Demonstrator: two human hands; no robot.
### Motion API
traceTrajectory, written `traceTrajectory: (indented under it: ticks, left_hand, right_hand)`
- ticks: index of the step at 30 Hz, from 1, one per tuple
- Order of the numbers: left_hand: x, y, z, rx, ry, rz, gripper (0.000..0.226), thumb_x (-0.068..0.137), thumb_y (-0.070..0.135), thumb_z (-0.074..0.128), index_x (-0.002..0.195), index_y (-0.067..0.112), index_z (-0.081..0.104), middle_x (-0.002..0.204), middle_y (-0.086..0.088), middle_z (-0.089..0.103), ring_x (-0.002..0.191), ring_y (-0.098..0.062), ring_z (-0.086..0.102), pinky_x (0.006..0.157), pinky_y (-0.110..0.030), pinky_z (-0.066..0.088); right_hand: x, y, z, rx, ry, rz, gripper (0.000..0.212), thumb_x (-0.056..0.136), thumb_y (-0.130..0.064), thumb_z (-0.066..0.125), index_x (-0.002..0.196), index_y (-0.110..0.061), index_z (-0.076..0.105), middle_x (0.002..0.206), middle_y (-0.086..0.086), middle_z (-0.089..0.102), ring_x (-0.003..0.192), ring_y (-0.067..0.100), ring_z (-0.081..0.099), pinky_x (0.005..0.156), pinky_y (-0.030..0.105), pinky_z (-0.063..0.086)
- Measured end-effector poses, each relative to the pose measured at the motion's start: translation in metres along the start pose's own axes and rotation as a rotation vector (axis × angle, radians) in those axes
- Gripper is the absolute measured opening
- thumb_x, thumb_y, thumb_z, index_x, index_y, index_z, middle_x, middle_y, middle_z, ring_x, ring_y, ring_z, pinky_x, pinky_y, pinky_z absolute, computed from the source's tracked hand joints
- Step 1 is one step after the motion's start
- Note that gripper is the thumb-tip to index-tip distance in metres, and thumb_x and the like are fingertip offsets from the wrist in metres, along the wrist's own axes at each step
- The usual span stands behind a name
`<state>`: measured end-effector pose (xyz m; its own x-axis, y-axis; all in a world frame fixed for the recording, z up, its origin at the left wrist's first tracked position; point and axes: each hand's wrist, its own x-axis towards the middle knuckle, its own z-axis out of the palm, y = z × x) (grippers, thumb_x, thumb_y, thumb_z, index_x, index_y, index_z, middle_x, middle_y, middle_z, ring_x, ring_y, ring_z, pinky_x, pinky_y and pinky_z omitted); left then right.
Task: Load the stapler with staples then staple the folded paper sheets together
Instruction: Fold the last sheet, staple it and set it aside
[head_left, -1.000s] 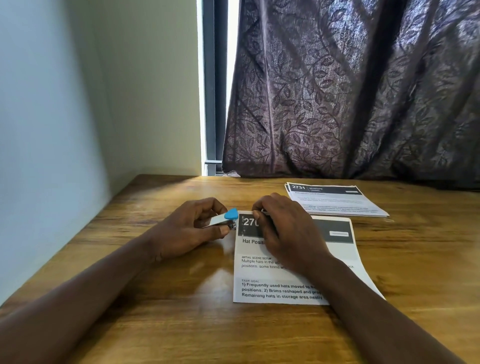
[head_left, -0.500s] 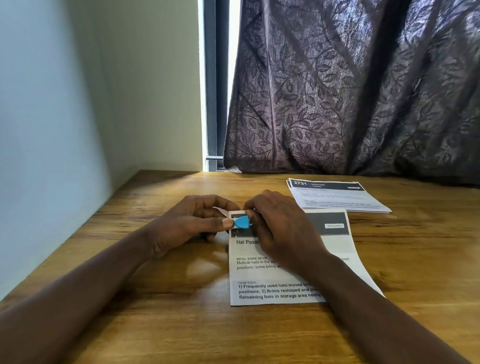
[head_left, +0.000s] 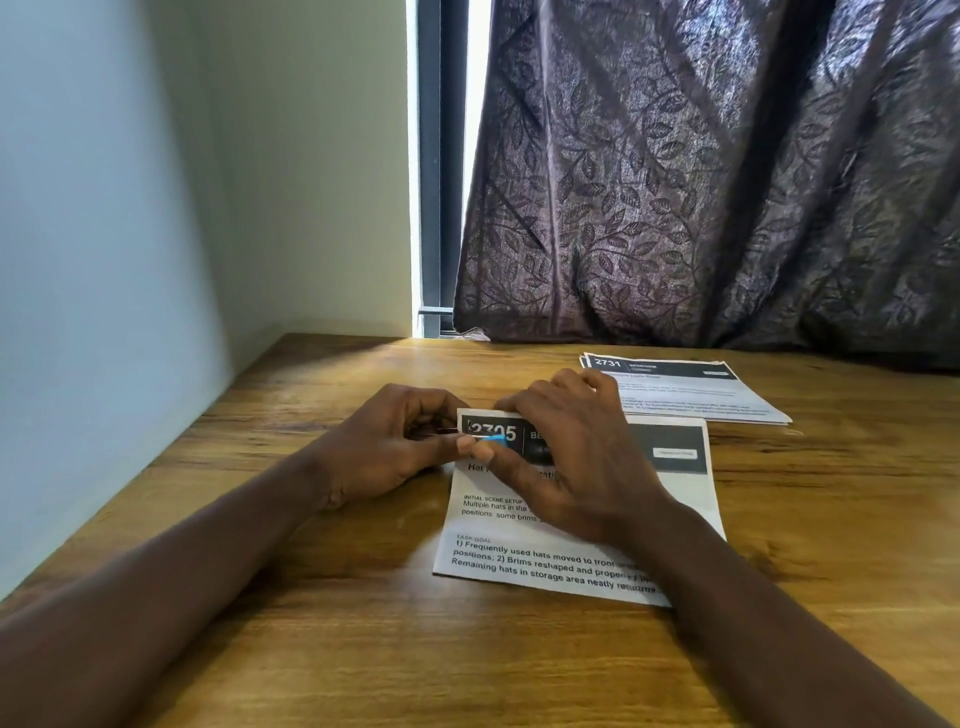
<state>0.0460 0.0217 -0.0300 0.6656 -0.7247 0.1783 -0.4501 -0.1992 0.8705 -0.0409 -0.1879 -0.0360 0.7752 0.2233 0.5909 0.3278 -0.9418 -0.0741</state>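
Left hand (head_left: 384, 447) grips the stapler (head_left: 496, 440) at the folded sheets' (head_left: 545, 569) top-left corner; right hand (head_left: 571, 457) pinches that edge. Second stack (head_left: 691, 395) lies apart, rear right.

Room to pass lies over the table (head_left: 389, 654) in front and at the left up to the wall (head_left: 104, 312); behind, a paper stack (head_left: 701, 400) and, it seems, the curtain (head_left: 727, 208) block.

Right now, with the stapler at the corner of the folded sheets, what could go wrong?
1. The right hand pinches the corner with its thumb beside the blue tip of the stapler; pressing may nip the thumb.
2. The stapler sits mostly hidden in the left hand, so the staple may land too near the edge of the folded sheets and tear out.
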Motion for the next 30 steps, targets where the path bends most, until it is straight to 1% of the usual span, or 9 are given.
traceTrajectory:
  ticks: [4, 8, 11, 14, 19, 22, 24, 27, 30]
  left_hand:
    - [0.003, -0.003, 0.002, 0.144, 0.038, 0.008, 0.018, 0.095, 0.023, 0.069, 0.112, 0.018, 0.071, 0.108, -0.001, 0.077, 0.101, -0.018, 0.073, 0.086, -0.046, 0.062]
    - [0.004, -0.005, 0.005, 0.246, 0.049, 0.043, 0.017, 0.097, 0.023, 0.068, 0.114, 0.020, 0.070, 0.106, 0.002, 0.077, 0.096, -0.014, 0.075, 0.077, -0.039, 0.064]
    - [0.005, -0.006, 0.010, 0.317, 0.085, 0.075, 0.013, 0.098, 0.024, 0.067, 0.109, 0.019, 0.071, 0.100, 0.003, 0.078, 0.089, -0.012, 0.074, 0.070, -0.036, 0.063]
    - [0.007, -0.006, 0.014, 0.386, 0.120, 0.097, 0.011, 0.097, 0.026, 0.067, 0.104, 0.018, 0.072, 0.094, 0.004, 0.077, 0.082, -0.011, 0.074, 0.068, -0.041, 0.062]
    - [0.005, -0.010, 0.003, 0.240, 0.048, 0.116, 0.020, 0.096, 0.025, 0.069, 0.116, 0.021, 0.070, 0.109, 0.003, 0.077, 0.099, -0.017, 0.073, 0.080, -0.043, 0.063]
    - [0.004, -0.014, -0.008, 0.153, 0.065, 0.106, 0.027, 0.095, 0.025, 0.069, 0.121, 0.025, 0.069, 0.119, 0.007, 0.074, 0.114, -0.016, 0.069, 0.095, -0.043, 0.059]
    - [0.005, -0.018, -0.016, 0.209, 0.146, 0.120, 0.028, 0.096, 0.023, 0.069, 0.124, 0.025, 0.069, 0.119, 0.009, 0.074, 0.115, -0.014, 0.067, 0.099, -0.044, 0.057]
    - [0.005, -0.024, -0.025, 0.407, 0.277, 0.088, 0.029, 0.095, 0.026, 0.070, 0.124, 0.028, 0.069, 0.116, 0.011, 0.074, 0.108, -0.007, 0.067, 0.099, -0.040, 0.056]
    - [0.003, -0.029, -0.032, 0.631, 0.257, 0.064, 0.030, 0.094, 0.031, 0.072, 0.123, 0.033, 0.069, 0.116, 0.012, 0.074, 0.106, -0.004, 0.067, 0.097, -0.039, 0.056]
  right_hand:
    - [0.001, 0.003, 0.002, -0.036, -0.014, 0.016, 0.061, 0.087, -0.072, 0.042, 0.118, -0.025, 0.066, 0.103, -0.010, 0.066, 0.099, 0.014, 0.050, 0.109, 0.045, 0.025]
    - [0.001, 0.007, 0.003, 0.063, -0.014, 0.057, 0.051, 0.086, -0.067, 0.056, 0.114, -0.026, 0.069, 0.094, -0.017, 0.049, 0.097, 0.006, 0.039, 0.107, 0.039, 0.022]
    - [0.001, 0.009, 0.003, 0.103, 0.006, 0.061, 0.041, 0.087, -0.061, 0.064, 0.108, -0.027, 0.070, 0.093, -0.014, 0.050, 0.097, 0.006, 0.037, 0.105, 0.039, 0.023]
    - [0.000, 0.009, 0.005, 0.106, 0.022, 0.060, 0.040, 0.086, -0.060, 0.064, 0.106, -0.027, 0.071, 0.092, -0.013, 0.054, 0.097, 0.007, 0.041, 0.105, 0.038, 0.024]
    - [-0.003, 0.012, 0.004, 0.111, 0.002, 0.084, 0.060, 0.080, -0.079, 0.052, 0.116, -0.033, 0.062, 0.094, -0.016, 0.059, 0.092, 0.005, 0.046, 0.101, 0.032, 0.028]
    - [-0.003, 0.016, 0.002, 0.157, -0.043, 0.138, 0.064, 0.076, -0.080, 0.060, 0.125, -0.038, 0.056, 0.105, -0.015, 0.062, 0.098, 0.006, 0.048, 0.094, 0.031, 0.034]
    - [-0.003, 0.016, 0.001, 0.160, -0.038, 0.145, 0.059, 0.079, -0.071, 0.066, 0.126, -0.037, 0.057, 0.106, -0.016, 0.062, 0.099, 0.008, 0.049, 0.094, 0.031, 0.036]
    - [-0.003, 0.017, 0.001, 0.184, 0.002, 0.133, 0.034, 0.090, -0.052, 0.067, 0.118, -0.035, 0.061, 0.099, -0.016, 0.063, 0.094, 0.008, 0.052, 0.093, 0.034, 0.039]
    - [-0.003, 0.019, 0.003, 0.229, 0.031, 0.135, 0.015, 0.094, -0.041, 0.063, 0.106, -0.034, 0.063, 0.091, -0.016, 0.063, 0.087, 0.010, 0.055, 0.086, 0.038, 0.044]
